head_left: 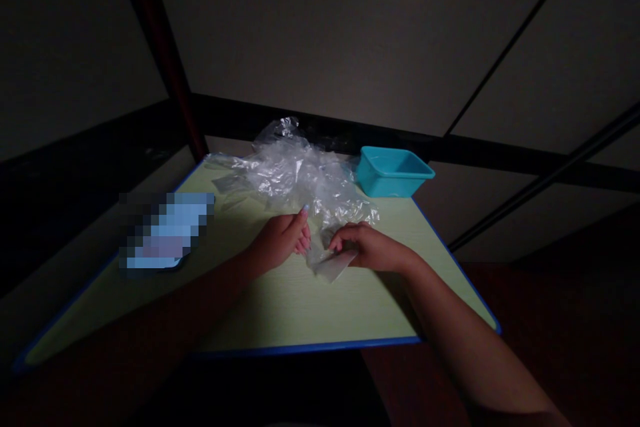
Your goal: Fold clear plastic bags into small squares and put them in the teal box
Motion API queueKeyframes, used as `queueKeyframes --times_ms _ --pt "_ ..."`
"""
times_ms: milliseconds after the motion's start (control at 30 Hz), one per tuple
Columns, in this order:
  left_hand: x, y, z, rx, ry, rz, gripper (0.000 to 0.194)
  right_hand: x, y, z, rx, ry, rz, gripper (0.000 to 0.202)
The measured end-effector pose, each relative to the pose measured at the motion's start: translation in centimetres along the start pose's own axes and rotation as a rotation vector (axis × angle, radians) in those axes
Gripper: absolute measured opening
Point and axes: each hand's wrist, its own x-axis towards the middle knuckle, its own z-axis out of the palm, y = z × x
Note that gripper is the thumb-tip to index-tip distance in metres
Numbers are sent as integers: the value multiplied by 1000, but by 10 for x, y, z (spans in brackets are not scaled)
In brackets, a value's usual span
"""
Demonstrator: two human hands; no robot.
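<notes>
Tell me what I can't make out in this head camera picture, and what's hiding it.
Head view:
Pixelated slab: what it is or shows, masked by blocks.
Turquoise bin: its floor, behind the near wall.
Plastic heap: how many pieces, crumpled together.
Left hand: anything inside, hidden by curled fingers.
Right hand: contact with the plastic piece, partly behind its fingers.

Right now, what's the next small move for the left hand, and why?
I'd probably ease the left hand toward the right hand and pinch the free near end of the clear plastic piece: that end juts out below the right fingers, close to the left fingertips. Whether the left already grips some plastic, I can't tell.
</notes>
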Motion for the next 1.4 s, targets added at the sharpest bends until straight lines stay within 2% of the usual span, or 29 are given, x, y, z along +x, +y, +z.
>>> queueKeyframes --times_ms 333,467,567,733,900,1133,1400 --pt "-7 10 4 -95 -103 -68 57 1 0 -2 87 -21 42 17" --pt "-8 6 3 -61 -178 3 58 1 1 0 177 6 69 15" --pt "-10 5 3 -53 -212 87 53 2 1 3 156 40 76 14" --pt "-12 5 4 57 -215 152 38 3 1 6 129 73 82 12" --pt "-7 -4 3 225 -181 182 27 6 4 12 227 129 155 14" --pt "0 -4 0 178 -213 60 20 6 6 14 345 149 195 36" --pt "-1 1 -1 83 -206 -76 20 3 10 13 440 88 261 41"
